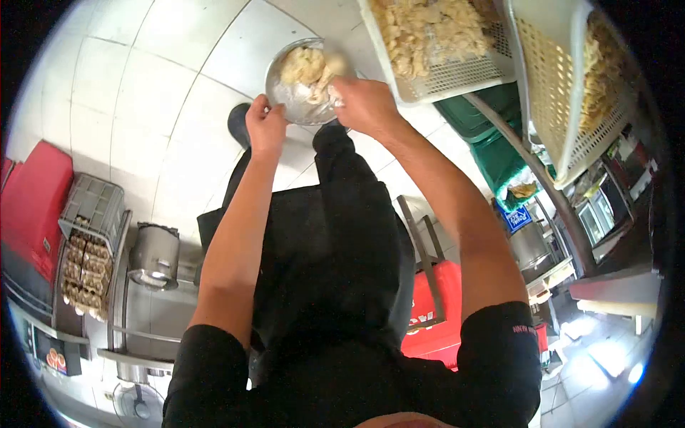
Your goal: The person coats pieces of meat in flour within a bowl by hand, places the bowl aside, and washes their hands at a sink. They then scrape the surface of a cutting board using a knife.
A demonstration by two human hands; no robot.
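A round metal bowl (pixel 289 96) holds pale, lumpy pieces of food (pixel 303 66) and some whitish powder or batter. My left hand (pixel 267 125) is closed on the bowl's near left rim. At the right side of the bowl, my right hand (pixel 362 103) is closed, its fingers coated with something whitish. Some pale food lies right against those fingers, partly blurred; whether they grip it is hidden.
White perforated baskets (pixel 435 91) of pale pieces stand at upper right, beside a green bin (pixel 478 118). Egg trays (pixel 87 271), a grey crate (pixel 93 207) and a metal pot (pixel 154 255) are at left. A red object (pixel 437 307) is right of my apron.
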